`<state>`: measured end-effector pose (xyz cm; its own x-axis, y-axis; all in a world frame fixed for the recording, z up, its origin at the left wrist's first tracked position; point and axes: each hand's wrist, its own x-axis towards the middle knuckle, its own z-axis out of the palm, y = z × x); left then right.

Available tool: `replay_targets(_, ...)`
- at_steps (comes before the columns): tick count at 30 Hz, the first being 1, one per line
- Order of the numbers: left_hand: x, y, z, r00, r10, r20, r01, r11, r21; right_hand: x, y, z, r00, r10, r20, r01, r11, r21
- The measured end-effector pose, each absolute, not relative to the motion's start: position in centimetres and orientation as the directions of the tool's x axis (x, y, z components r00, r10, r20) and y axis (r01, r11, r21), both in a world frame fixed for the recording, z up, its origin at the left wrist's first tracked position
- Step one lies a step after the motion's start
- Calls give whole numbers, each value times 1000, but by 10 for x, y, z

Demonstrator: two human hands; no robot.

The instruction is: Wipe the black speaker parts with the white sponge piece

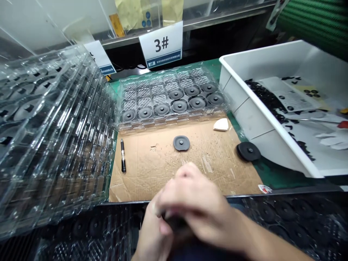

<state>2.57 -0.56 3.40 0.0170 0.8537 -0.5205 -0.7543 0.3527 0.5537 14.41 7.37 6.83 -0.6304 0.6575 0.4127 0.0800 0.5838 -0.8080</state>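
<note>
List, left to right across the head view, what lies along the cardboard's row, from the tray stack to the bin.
stacked clear plastic trays → black and silver pen → grey round disc → black round disc → white plastic bin

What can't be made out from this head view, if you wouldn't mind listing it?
Head view:
The dark object between the left hand and right hand: mostly hidden by the fingers, and blurred.
The stacked clear trays: cut off by the left edge, contents blurred by glare.
The printed sheet in the white bin: print too small to read.
</note>
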Motion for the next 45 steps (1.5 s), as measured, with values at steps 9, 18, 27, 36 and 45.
replay_targets(9, 11, -2, 29, 4, 847, -531, -838, 293, 461, 169, 62, -22, -332, 940, -80, 481, 95, -872)
replay_targets(18, 16, -5, 19, -26, 852, -523, -822, 279, 497, 156, 56, 48, -402, 897, 184, 298, 318, -900)
replay_targets(27, 13, -9, 17, 3, 871, -491, -808, 292, 512, 137, 58, 77, -690, 696, 198, 282, 511, -812)
replay_targets(36, 6, 6, 31, 81, 896, -436, -844, 294, 448, 175, 58, 68, -581, 806, 115, 335, 366, -868)
replay_targets(45, 11, 7, 35, 118, 894, -433, -874, 300, 382, 188, 54, 28, -301, 947, -112, 400, 19, -916)
